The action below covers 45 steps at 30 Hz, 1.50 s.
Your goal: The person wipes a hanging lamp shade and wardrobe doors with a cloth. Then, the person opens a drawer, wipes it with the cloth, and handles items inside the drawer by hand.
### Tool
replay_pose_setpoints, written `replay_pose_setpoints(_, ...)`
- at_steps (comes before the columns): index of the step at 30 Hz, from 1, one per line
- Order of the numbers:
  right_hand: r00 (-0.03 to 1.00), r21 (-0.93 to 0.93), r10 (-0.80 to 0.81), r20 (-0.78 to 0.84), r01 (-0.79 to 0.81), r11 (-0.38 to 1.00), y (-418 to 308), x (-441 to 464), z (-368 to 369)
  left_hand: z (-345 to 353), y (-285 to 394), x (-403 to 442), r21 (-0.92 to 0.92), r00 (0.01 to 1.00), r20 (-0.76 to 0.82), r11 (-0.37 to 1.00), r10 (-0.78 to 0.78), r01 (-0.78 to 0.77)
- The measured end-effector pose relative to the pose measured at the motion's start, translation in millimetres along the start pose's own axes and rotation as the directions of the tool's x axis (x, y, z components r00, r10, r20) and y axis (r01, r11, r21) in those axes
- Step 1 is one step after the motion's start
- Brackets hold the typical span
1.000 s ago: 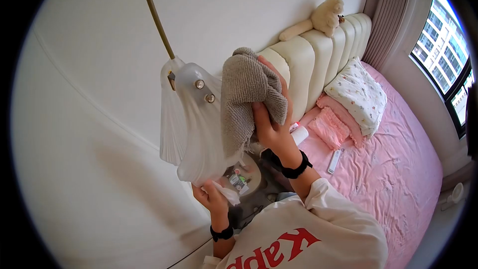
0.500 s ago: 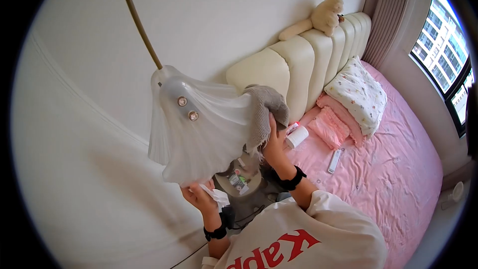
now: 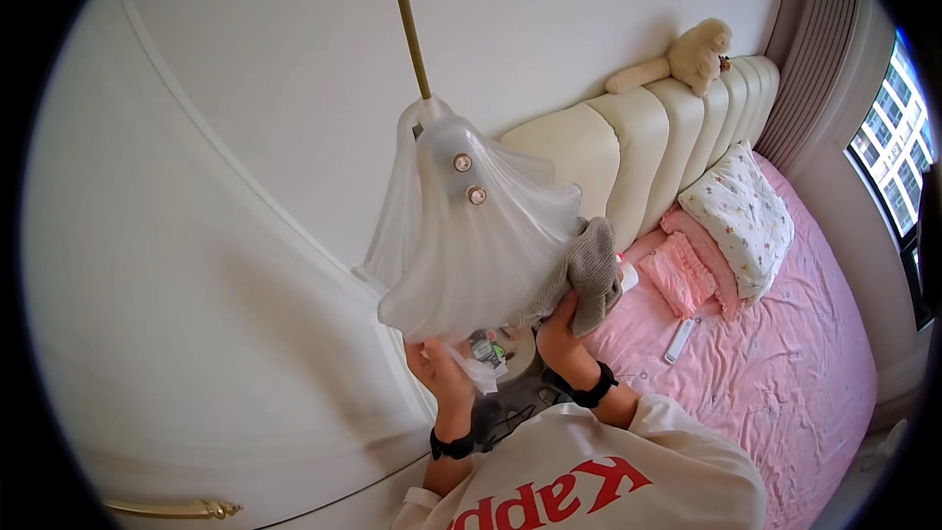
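Observation:
A frosted white pendant lampshade (image 3: 481, 265), fluted like a skirt, hangs from a brass-coloured rod (image 3: 408, 25). Two round gem-like studs sit on its upper part. My right hand (image 3: 561, 339) grips a bunched grey-brown cloth (image 3: 594, 270) against the shade's right lower edge. Under the rim on the left, my left hand (image 3: 440, 369) is closed on a thin white tissue (image 3: 479, 373), its fingertips at the edge of the shade and partly hidden by it.
To the right is a bed with a pink sheet (image 3: 746, 353), a patterned pillow (image 3: 741, 221) and a white remote (image 3: 678, 341). A plush toy (image 3: 699, 54) rests on the cream headboard (image 3: 638, 137). Small items lie on a round surface (image 3: 520, 358) below the shade.
The lampshade now hangs straighter and sits further right in view. My right hand and the cloth have come down along its side. The whole view has shifted.

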State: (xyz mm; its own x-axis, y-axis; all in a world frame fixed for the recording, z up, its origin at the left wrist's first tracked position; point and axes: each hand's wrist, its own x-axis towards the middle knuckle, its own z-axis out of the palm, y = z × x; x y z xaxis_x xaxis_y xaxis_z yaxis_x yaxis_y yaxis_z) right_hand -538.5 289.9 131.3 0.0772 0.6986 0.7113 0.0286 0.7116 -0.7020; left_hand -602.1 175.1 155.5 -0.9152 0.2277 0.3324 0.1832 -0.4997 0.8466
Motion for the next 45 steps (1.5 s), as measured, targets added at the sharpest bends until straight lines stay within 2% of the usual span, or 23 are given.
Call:
replay_pose_setpoints(4, 0.974, 0.141, -0.220, -0.049, 0.224, 0.964, -17, 6, -4, 5, -2, -6, 0.014, 0.999, 0.011, 0.999, 0.034, -0.034)
replay_pose_setpoints(7, 0.930, 0.225, -0.366, -0.017, 0.360, 0.905, -35, 2, -11, 4, -2, -13, 0.155, 0.998, -0.006, 0.986, -0.055, 0.055)
replay_pose_setpoints(9, 0.893, 0.254, -0.446, 0.065, 0.418, 0.872, -55, 2, -17, 1, -11, -8, 0.325, 0.980, 0.110, 0.926, 0.165, -0.192)
replay_pose_setpoints(10, 0.881, 0.267, -0.473, 0.032, 0.448, 0.853, -63, 3, -13, -1, -16, -5, 0.393, 0.948, 0.171, 0.865, 0.267, -0.314)
replay_pose_setpoints(12, 0.853, 0.282, -0.520, -0.033, 0.507, 0.814, -78, 8, -4, 0, -20, -5, 0.435, 0.903, 0.238, 0.792, 0.357, -0.427)
replay_pose_setpoints(15, 0.771, 0.205, -0.634, 0.060, 0.612, 0.764, -103, 33, -5, 5, -18, -9, 0.372, 0.923, 0.235, 0.849, 0.305, -0.376)
replay_pose_setpoints(18, 0.712, 0.176, -0.701, 0.038, 0.686, 0.706, -111, 61, 0, 10, -14, -11, 0.310, 0.941, 0.223, 0.897, 0.254, -0.316)
replay_pose_setpoints(19, 0.746, 0.177, -0.664, 0.047, 0.648, 0.741, -114, 70, -3, 10, -14, -13, 0.274, 0.950, 0.221, 0.921, 0.219, -0.276)
replay_pose_setpoints(21, 0.808, 0.177, -0.586, 0.068, 0.568, 0.804, -114, 88, -12, 8, -8, -16, 0.151, 0.967, 0.246, 0.984, 0.060, -0.099)
replay_pose_setpoints(22, 0.826, 0.203, -0.564, 0.015, 0.550, 0.810, -107, 96, -11, 3, -1, -17, 0.071, 0.944, 0.295, 0.988, -0.149, 0.134)
replay_pose_setpoints(23, 0.842, 0.230, -0.539, -0.036, 0.532, 0.815, -99, 101, -9, 2, -3, -17, 0.101, 0.946, 0.311, 0.993, -0.092, 0.063)
replay_pose_setpoints(25, 0.921, 0.246, -0.390, -0.003, 0.378, 0.893, -79, 108, -15, 1, -8, -16, 0.160, 0.939, 0.344, 0.984, 0.017, -0.076)
replay_pose_setpoints(26, 0.968, 0.317, -0.251, -0.001, 0.238, 0.918, -70, 110, -14, 4, -6, -17, 0.099, 0.943, 0.333, 0.994, 0.011, -0.046)
replay_pose_setpoints(28, 0.999, 0.403, 0.017, 0.039, -0.031, 0.915, -46, 104, -13, -6, -15, -18, 0.104, 0.937, 0.350, 0.994, -0.007, -0.031)
replay_pose_setpoints(30, 0.962, 0.437, 0.253, 0.098, -0.270, 0.858, -10, 91, -8, -10, -15, -17, 0.072, 0.930, 0.367, 0.997, -0.024, -0.003)
replay_pose_setpoints(33, 0.875, 0.634, 0.468, 0.120, -0.430, 0.642, 52, 53, -6, -8, -9, -15, 0.003, 0.927, 0.368, 0.996, -0.080, 0.085)
replay_pose_setpoints(35, 0.890, 0.515, 0.440, 0.119, -0.434, 0.739, 70, 26, -4, 0, -1, -16, -0.009, 0.929, 0.335, 0.985, -0.157, 0.170)
replay_pose_setpoints(36, 0.898, 0.450, 0.425, 0.119, -0.430, 0.782, 73, 18, -5, -2, -3, -16, 0.045, 0.926, 0.342, 0.987, -0.158, 0.152)
replay_pose_setpoints(38, 0.929, 0.254, 0.302, 0.212, -0.351, 0.901, 26, 21, -10, -5, -9, -18, 0.151, 0.921, 0.355, 0.982, -0.161, 0.114)
replay_pose_setpoints(40, 0.925, 0.164, 0.249, 0.288, -0.304, 0.938, 8, 16, -13, 6, 4, -15, 0.259, 0.890, 0.453, 0.963, -0.058, -0.069)
replay_pose_setpoints(41, 0.917, 0.173, 0.251, 0.310, -0.314, 0.933, 9, 11, -15, 14, 14, -14, 0.306, 0.864, 0.503, 0.938, -0.014, -0.163)
replay_pose_setpoints(44, 0.911, 0.132, 0.161, 0.380, -0.226, 0.965, 12, -6, -25, 18, 21, -17, 0.200, 0.774, 0.632, 0.972, -0.033, -0.122)
replay_pose_setpoints(45, 0.864, 0.215, 0.264, 0.429, -0.382, 0.899, 11, -10, -27, 20, 22, -19, 0.167, 0.759, 0.650, 0.981, -0.037, -0.096)
